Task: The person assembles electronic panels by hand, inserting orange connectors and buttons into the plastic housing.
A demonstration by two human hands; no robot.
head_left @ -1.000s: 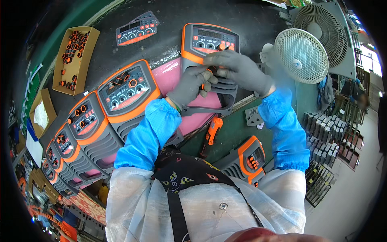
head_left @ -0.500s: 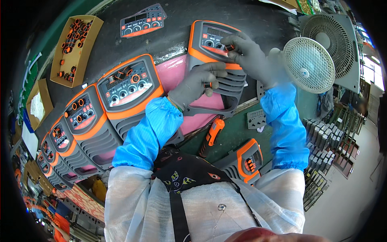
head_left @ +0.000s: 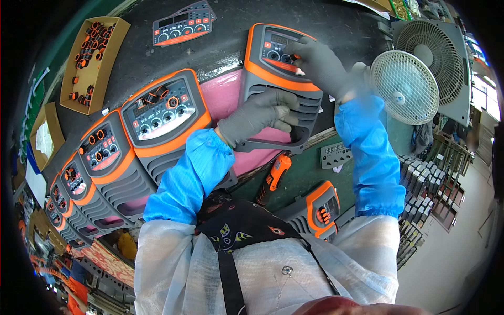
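A grey front panel with an orange frame point(head_left: 253, 68) stands before me, with a small display and round shafts on its face. My right hand point(head_left: 321, 65), in a grey glove, pinches a black-and-orange knob point(head_left: 295, 56) at the right part of that face. Lower and to the left, my left hand point(head_left: 260, 118), gloved too, hovers over the panel's vent slats with its fingers curled. Whatever it may hold is hidden by the fingers. Next to it on the left stands another such panel point(head_left: 163, 113), with several loose knobs point(head_left: 156, 95) lying on its face.
More panels point(head_left: 100, 149) line up to the left. A cardboard box of knobs point(head_left: 107, 79) lies at the far left, and flat face plates point(head_left: 181, 26) lie at the back. An orange power screwdriver point(head_left: 276, 170), a circuit board point(head_left: 335, 155) and a fan point(head_left: 404, 86) are nearby.
The knob seen in my left fingers is now out of sight as that hand has turned and shifted slightly right. My right hand has stayed at the panel face, its back turned more toward view.
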